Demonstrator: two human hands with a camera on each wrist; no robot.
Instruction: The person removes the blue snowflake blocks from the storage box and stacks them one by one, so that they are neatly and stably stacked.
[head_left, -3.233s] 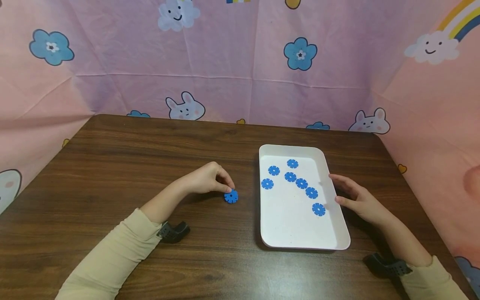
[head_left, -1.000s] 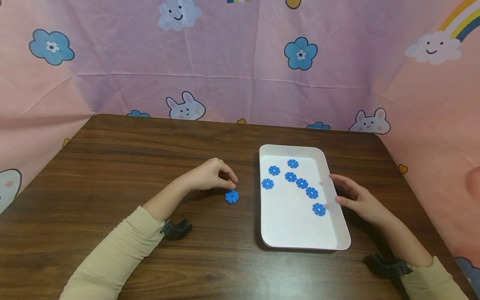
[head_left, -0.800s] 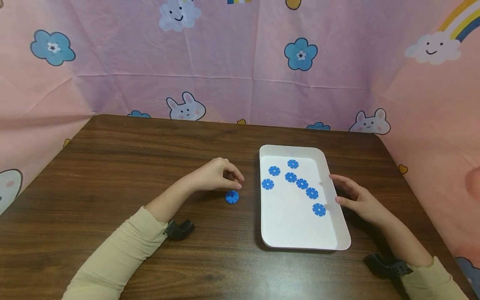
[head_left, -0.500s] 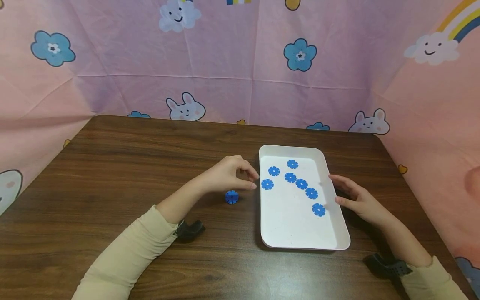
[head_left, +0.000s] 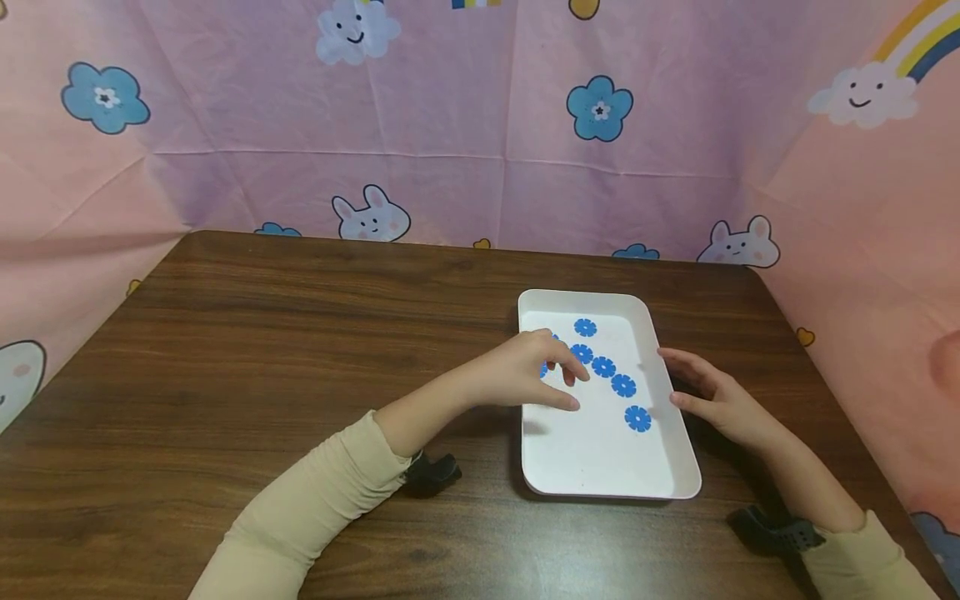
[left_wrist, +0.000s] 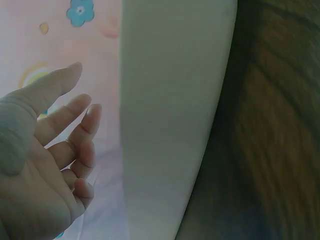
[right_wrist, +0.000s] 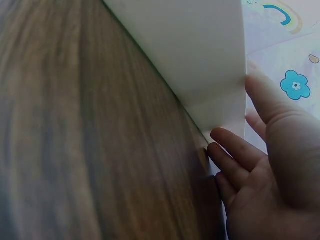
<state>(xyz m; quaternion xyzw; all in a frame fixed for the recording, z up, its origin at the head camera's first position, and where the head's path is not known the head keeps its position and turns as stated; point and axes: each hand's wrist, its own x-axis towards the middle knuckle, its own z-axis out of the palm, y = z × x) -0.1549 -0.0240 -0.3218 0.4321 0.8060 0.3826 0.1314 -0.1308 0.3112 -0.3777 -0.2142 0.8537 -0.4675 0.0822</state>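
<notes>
One white tray (head_left: 585,457) stands on one brown table (head_left: 315,300). Inside the tray are seven blue discs (head_left: 628,387); two of them are partly covered. There is one left hand (head_left: 521,371) over the tray and one right hand (head_left: 723,404) at its right side. Outside the tray are two dark wristbands (head_left: 432,473).

The left hand (head_left: 528,372) holds its thumb apart from bent fingers, the left forearm (head_left: 423,414) slanting inward; the right hand (head_left: 720,404) curves loosely, thumb apart, the right forearm (head_left: 813,481) slanting inward too.

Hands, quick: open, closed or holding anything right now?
Left hand: open, holding nothing, over the white tray.
Right hand: open, at the tray's right side.
</notes>
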